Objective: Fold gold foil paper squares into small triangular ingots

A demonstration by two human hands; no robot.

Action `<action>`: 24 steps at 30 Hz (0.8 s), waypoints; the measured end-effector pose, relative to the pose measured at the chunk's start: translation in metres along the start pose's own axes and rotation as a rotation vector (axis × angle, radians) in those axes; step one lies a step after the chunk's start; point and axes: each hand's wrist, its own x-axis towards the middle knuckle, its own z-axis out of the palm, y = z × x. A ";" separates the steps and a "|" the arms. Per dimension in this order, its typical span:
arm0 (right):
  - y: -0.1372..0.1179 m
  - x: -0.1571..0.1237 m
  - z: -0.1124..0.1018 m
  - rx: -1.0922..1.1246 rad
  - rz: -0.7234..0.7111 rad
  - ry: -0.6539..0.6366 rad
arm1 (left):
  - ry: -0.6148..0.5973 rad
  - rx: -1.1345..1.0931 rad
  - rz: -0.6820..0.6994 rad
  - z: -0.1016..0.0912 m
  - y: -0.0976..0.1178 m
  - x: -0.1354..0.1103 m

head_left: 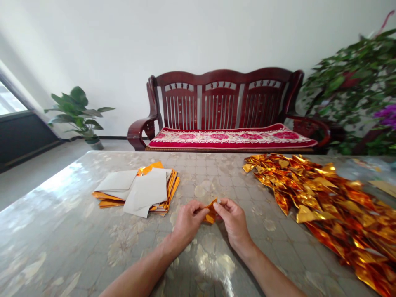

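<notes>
Between my two hands, a small folded piece of gold foil paper (210,216) is held just over the middle of the table. My left hand (189,219) pinches its left side with thumb and fingers. On the other side, my right hand (232,218) grips the upper right edge between thumb and forefinger. Part of the paper is hidden behind the fingers. To the left lies a stack of paper sheets (148,190), pale backs up, with orange-gold edges showing. A large heap of folded gold foil pieces (312,194) spreads along the right.
The table (123,255) has a glossy, flower-patterned cover. Clear plastic (365,167) lies at its far right. Beyond the far edge stands a dark wooden bench (218,103) with a red patterned cushion (232,138). A potted plant (82,111) is at left, leafy plants (349,82) at right.
</notes>
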 end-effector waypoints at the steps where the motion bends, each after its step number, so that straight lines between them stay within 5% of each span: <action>1: -0.001 0.000 0.000 -0.007 0.004 -0.011 | -0.002 0.011 0.003 -0.002 0.000 0.000; 14: 0.004 0.010 -0.009 -0.094 -0.033 0.078 | -0.082 -0.140 -0.155 -0.005 -0.010 0.005; 24: -0.001 0.013 -0.009 -0.365 -0.211 0.059 | -0.067 0.016 -0.047 -0.005 -0.003 -0.001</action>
